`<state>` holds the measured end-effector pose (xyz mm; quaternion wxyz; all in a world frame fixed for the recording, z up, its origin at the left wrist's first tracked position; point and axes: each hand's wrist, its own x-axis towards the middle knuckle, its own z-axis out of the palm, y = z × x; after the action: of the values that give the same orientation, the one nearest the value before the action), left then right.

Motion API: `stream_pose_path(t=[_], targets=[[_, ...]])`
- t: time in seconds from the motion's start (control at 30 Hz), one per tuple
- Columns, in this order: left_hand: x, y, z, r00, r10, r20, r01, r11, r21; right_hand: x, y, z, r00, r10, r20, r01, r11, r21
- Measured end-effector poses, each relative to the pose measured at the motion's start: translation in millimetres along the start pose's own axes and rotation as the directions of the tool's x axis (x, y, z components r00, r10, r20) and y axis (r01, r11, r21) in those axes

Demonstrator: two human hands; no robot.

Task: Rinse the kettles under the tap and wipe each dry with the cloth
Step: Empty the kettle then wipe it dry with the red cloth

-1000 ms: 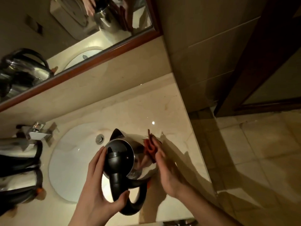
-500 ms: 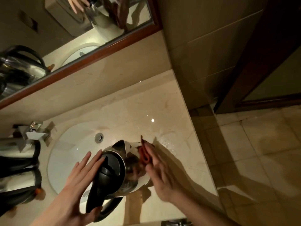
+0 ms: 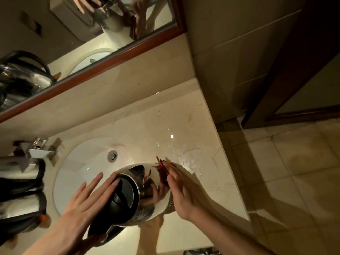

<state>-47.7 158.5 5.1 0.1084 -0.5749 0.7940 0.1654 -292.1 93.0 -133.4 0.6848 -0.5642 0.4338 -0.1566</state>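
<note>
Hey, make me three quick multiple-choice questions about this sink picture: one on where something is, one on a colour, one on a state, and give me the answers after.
1. Where is the tap?
A. left of the basin
B. right of the basin
C. on the floor

2. What colour is the cloth?
A. blue
B. red
C. white

3. How does the left hand meet the kettle?
A. fist closed round the spout
B. straight fingers against the black lid
C. not touching it

Answers: 1 A, the tap stands at the left rim of the basin. 2 B, a red cloth shows under the right hand, pressed on the steel side. 3 B, the fingers lie flat on the lid.
</note>
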Motion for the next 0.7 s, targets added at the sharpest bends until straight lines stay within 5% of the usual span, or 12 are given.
stream_pose_path(t=[0.1,0.23,0.37,0.47,0.63,0.7], targets=[[0.0,-8.0,3.0,0.998,0.04,-0.052,-0.033,0.992,0.12,-12.4,-11.4,18.1,0.986,-0.165,-0.021,0.166,0.967,0.193],[-0.9,-10.1,0.3,0.998,0.059,0.011,-0.06,0.986,0.156,14.3,-14.4,19.5,0.977,-0.214,-0.023,0.213,0.945,0.247],[-2.4,-15.1,1.5,0.999,0.044,0.005,-0.044,0.989,0.143,59.1,-8.6,2.4,0.998,-0.001,0.057,-0.008,0.987,0.159],[-8.0,-17.2,4.1,0.998,0.009,-0.062,-0.007,0.999,0.038,64.0,-6.1,0.0,0.99,0.08,0.117,-0.106,0.967,0.232],[-16.6,-23.6,8.6,0.991,-0.088,-0.102,0.069,0.981,-0.182,41.3,-23.9,15.7,0.987,-0.14,0.076,0.102,0.922,0.374],[-22.5,-26.7,13.0,0.984,-0.149,-0.1,0.112,0.947,-0.3,44.8,-14.8,19.1,0.995,-0.075,0.071,0.042,0.921,0.387]])
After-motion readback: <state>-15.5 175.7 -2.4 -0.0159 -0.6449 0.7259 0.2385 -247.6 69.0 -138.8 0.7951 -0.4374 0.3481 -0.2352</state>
